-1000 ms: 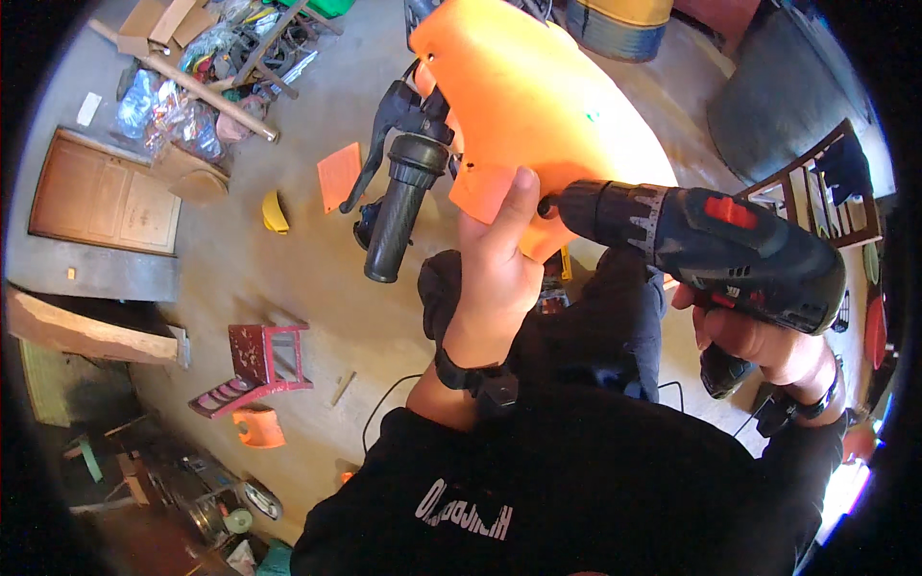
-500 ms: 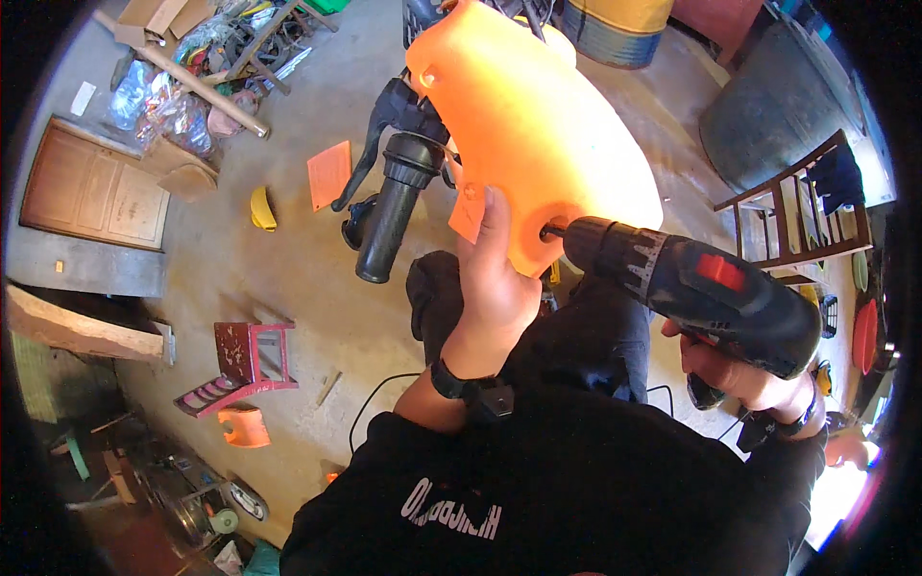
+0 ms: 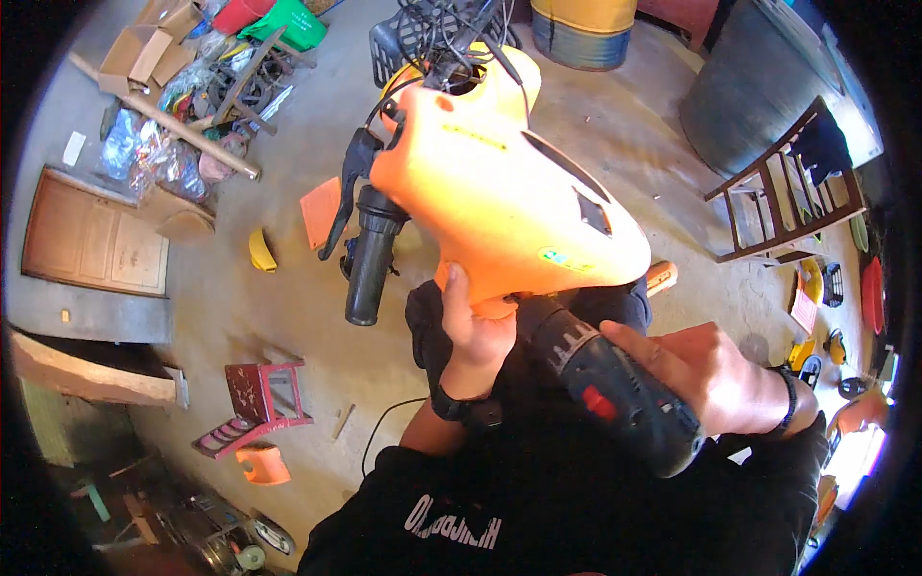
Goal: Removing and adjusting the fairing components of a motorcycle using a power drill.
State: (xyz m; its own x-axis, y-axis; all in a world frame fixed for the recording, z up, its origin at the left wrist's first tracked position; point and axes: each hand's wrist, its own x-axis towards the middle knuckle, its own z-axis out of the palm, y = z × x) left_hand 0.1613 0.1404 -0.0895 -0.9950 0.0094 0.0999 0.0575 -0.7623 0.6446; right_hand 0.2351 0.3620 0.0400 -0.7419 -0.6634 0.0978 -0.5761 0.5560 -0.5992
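An orange plastic fairing point(image 3: 499, 211) with a dark slot and a small opening on its upper face fills the centre, beside a handlebar grip point(image 3: 365, 269) and its brake lever. My left hand point(image 3: 475, 336) holds the fairing's lower edge, thumb on top and the other fingers hidden. In my right hand point(image 3: 696, 370) is a black cordless drill point(image 3: 615, 384) with a red switch. The drill's chuck points up to the left at the fairing's lower edge. Its bit is mostly hidden there, so I cannot tell whether it touches a screw.
A small red chair point(image 3: 259, 394) stands at left, with an orange curved piece point(image 3: 263, 465) beside it. An orange flat panel point(image 3: 322, 213) and a yellow piece point(image 3: 260, 250) lie on the floor. At right are a wooden chair point(image 3: 792, 226) and a large dark tank point(image 3: 744, 96).
The fairing has tilted, now showing its slotted upper face. The drill has swung down and left, its body rolled over, with my right hand now seen from above on it.
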